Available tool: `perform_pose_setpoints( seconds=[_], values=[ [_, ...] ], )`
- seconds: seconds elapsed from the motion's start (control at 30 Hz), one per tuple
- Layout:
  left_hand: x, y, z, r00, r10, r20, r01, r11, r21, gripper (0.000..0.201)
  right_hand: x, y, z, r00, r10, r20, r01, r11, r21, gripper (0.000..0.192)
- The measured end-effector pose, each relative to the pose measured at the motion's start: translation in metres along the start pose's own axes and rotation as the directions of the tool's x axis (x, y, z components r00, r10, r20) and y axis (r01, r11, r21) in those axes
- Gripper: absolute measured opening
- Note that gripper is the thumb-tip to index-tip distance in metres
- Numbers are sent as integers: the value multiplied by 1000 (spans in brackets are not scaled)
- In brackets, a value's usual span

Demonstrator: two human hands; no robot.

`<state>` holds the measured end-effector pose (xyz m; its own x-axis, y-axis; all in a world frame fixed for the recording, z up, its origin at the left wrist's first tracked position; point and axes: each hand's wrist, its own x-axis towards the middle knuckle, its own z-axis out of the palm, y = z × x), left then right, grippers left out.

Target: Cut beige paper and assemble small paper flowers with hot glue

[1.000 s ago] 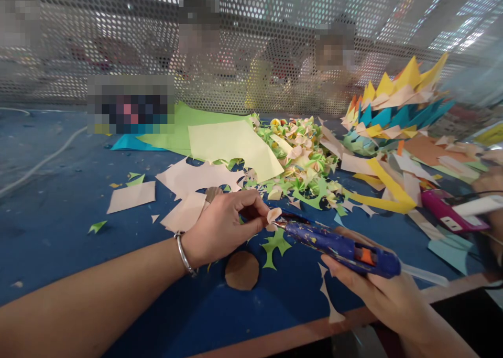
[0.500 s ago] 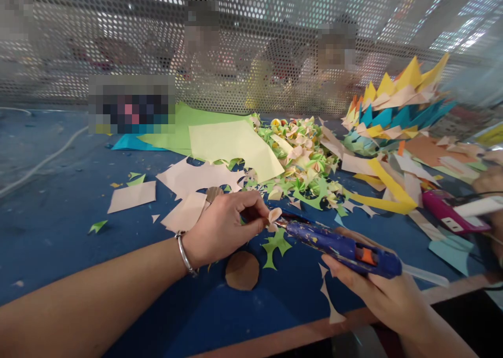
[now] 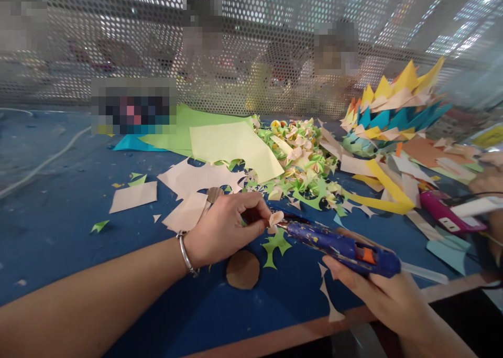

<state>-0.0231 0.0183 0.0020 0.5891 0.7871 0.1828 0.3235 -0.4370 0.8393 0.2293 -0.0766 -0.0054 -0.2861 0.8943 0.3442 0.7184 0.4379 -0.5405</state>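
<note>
Between its thumb and forefinger, my left hand (image 3: 231,224) pinches a small curled pale pink paper piece (image 3: 276,218). My right hand (image 3: 377,290) is wrapped round the handle of a blue hot glue gun (image 3: 338,245), with a clear glue stick (image 3: 424,272) poking out of its back end. The gun's nozzle is at the paper piece, pointing left; whether it touches cannot be told. Under my left hand lies a brown cardboard disc (image 3: 242,270). A green paper scrap (image 3: 275,249) rests on the table below the nozzle.
A heap of small curled paper pieces (image 3: 302,153) lies beyond my hands, beside pale green sheets (image 3: 231,143). At the back right stands a layered, spiky paper construction (image 3: 393,111). A magenta power socket (image 3: 448,214) lies near another person's hand (image 3: 489,185). Behind is a perforated metal screen (image 3: 243,49).
Both hands keep nearly the same places. The curled paper piece has shifted very slightly at the nozzle, and the view has moved a little.
</note>
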Motion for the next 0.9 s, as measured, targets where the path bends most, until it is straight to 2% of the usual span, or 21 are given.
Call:
perform_pose_setpoints(
  seconds=[0.17, 0.37, 0.47, 0.53, 0.63, 0.7, 0.73, 0.8, 0.83, 0.9],
  values=[
    [0, 2, 0, 1000, -26, -14, 25, 1000, -15, 11, 1, -3, -1, 1000, 11, -17, -10, 1000, 22, 5],
    [0, 0, 1, 995, -90, -48, 84, 991, -100, 4, -1, 0, 0, 999, 8, -41, -7, 999, 33, 6],
    [2, -3, 1, 988, -117, -100, 102, 984, -148, 4, -2, 7, -4, 997, -8, -73, 7, 1000, -18, 9],
    [3, -4, 0, 982, -127, -142, 103, 981, -163, 5, 0, 13, -12, 993, -46, -111, 33, 993, -116, 8],
    [4, -6, -2, 974, -117, -196, 87, 984, -155, 6, 5, 28, -28, 973, -161, -164, 96, 933, -348, 4],
    [4, -7, -3, 967, -107, -230, 77, 988, -138, 5, 10, 42, -41, 947, -211, -244, 58, 855, -516, 5],
    [3, -7, -3, 965, -103, -242, 73, 989, -130, 5, 12, 51, -46, 945, -231, -230, 60, 817, -573, 6],
    [3, -7, -3, 962, -92, -259, 64, 991, -114, 7, 17, 70, -55, 963, -194, -188, 41, 793, -608, 8],
    [3, -6, -3, 961, -85, -263, 58, 992, -108, 9, 19, 80, -58, 950, -210, -229, 31, 797, -603, 12],
    [2, -6, -3, 964, -75, -256, 52, 994, -95, 12, 22, 98, -61, 958, -129, -254, -24, 851, -524, 16]
  ],
)
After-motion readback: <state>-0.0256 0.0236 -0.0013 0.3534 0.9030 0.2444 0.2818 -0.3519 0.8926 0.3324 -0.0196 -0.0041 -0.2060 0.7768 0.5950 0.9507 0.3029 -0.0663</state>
